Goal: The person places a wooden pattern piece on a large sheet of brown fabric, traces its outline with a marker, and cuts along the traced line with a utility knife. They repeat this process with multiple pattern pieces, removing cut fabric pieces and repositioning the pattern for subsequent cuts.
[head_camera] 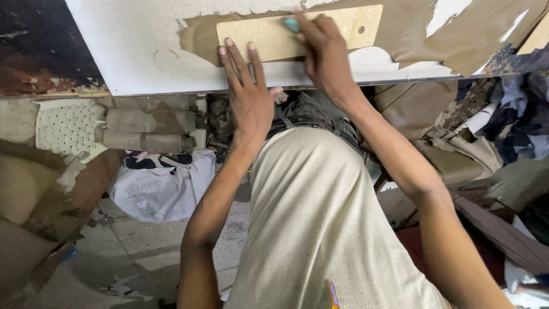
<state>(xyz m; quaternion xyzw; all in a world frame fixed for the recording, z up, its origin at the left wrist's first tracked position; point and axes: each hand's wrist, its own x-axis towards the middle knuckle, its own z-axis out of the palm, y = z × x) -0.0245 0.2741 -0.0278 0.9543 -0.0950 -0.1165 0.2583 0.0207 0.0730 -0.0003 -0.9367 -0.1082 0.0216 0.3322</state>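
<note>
A flat, tan board template (pixel 269 35), long and rectangular with a small round hole near its right end, lies flush on a brown sheet (pixel 412 34) spread over a white tabletop (pixel 143 51). A small turquoise piece of chalk (pixel 291 24) touches the template's upper edge, near its middle.

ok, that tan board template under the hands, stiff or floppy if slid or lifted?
Probably stiff: the tan board template lies flat with straight edges and rounded corners. Likely light, being thin. It may slide easily on the smooth white table, which could be why the left hand presses it flat while the right hand works with a teal chalk piece.
</note>
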